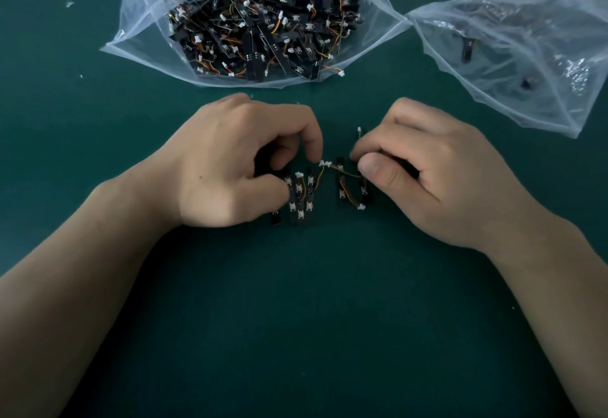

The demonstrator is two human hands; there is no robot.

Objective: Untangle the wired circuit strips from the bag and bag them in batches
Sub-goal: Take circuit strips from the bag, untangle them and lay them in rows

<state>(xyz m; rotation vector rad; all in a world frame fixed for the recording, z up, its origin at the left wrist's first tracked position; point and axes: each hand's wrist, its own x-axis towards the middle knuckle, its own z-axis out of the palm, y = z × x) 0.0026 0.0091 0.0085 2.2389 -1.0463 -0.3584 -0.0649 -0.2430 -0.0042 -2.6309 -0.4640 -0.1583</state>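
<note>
Two hands meet over one small tangle, and the step in hand looks like the untangling. The right hand point(434, 174) has its grip closed: thumb and forefinger pinch a thin orange and yellow wire point(345, 171). This wire runs away from the grip toward a small white plug point(324, 163). The forefinger tip of the left hand point(240, 164) touches this plug. The left hand's grip is curled closed too, and its thumb presses on a bunch of short black circuit strips point(299, 200) lying side by side just below the plug. Between the two grips lie two more black strips point(341, 187), joined by a looping wire.

All of this rests on the dark green table point(312, 302). Beyond the grips, on the far side, a large clear plastic bag point(144, 42) lies open and full of mixed strips. Beyond the right grip a second clear plastic bag point(526, 23) is nearly empty, with only a few dark pieces inside.

I judge that the next move calls for a slow pull apart, holding the bunch still so the wire slips free without dragging the sorted strips.
</note>
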